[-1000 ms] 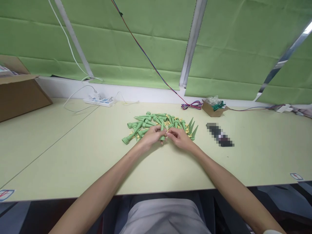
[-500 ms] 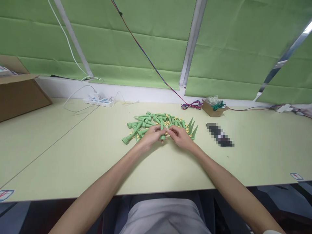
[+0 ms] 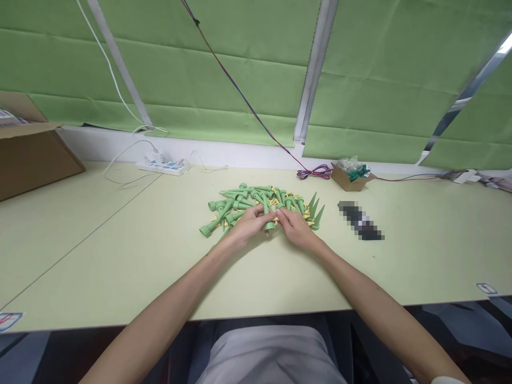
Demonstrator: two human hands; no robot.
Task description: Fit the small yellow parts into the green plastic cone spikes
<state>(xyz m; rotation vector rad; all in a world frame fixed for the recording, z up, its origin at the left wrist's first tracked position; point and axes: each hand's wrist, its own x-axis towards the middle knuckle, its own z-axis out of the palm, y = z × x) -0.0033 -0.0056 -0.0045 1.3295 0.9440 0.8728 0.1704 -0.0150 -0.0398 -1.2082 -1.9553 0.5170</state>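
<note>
My left hand is closed around a green plant-watering spike, its pointed end away from me and its wide cap end towards me. My right hand pinches at the side of that spike, thumb and fingertips pressed together. Whatever lies between those fingertips is too small and covered to make out. Just beyond both hands spreads a pile of similar green spikes, with small yellow plastic pieces mixed in. To the right of the pile, several bare green cone tips lie fanned out.
On the pale table, a small cardboard box with green and clear bits stands at the back. A blurred-out dark object lies right. Far left are a large carton and a power strip; bundled wire lies behind.
The spike in my left hand has tilted slightly, its cap end shifting a little to the right. My right fingertips have moved slightly, still pinched beside it.
</note>
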